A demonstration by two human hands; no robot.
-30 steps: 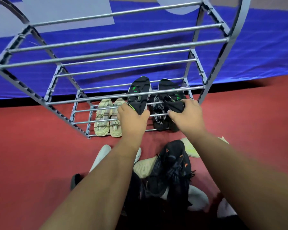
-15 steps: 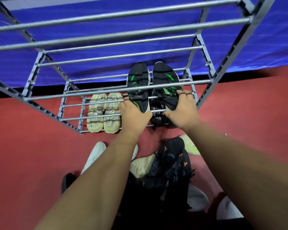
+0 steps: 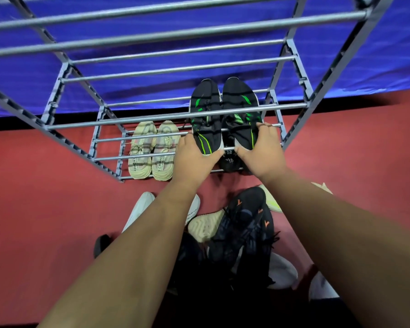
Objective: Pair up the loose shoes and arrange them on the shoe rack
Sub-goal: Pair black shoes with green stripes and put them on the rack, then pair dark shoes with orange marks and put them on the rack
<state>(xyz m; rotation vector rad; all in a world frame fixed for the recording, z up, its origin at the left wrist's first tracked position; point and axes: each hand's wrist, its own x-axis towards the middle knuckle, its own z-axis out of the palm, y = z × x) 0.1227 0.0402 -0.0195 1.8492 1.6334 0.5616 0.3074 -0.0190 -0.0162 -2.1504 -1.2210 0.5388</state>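
A grey metal shoe rack [image 3: 166, 118] stands against a blue cloth wall. Two black shoes with green stripes lie side by side on a lower shelf, toes pointing away. My left hand [image 3: 194, 158] grips the heel of the left black-green shoe [image 3: 205, 107]. My right hand [image 3: 262, 150] grips the heel of the right black-green shoe [image 3: 239, 100]. A beige pair of shoes [image 3: 152, 150] sits on the bottom shelf at the left. Another dark pair [image 3: 230, 159] lies on the bottom shelf, mostly hidden under my hands.
On the red floor between my arms lies a pile of loose shoes: black ones with orange marks [image 3: 246, 223], white ones [image 3: 140, 209], a cream sole [image 3: 204, 224] and a yellow-green one [image 3: 273, 202]. The upper rack shelves hold nothing.
Both hands have pushed the two black-green shoes further onto the shelf and brought them parallel, close together. The view has moved closer to the rack.
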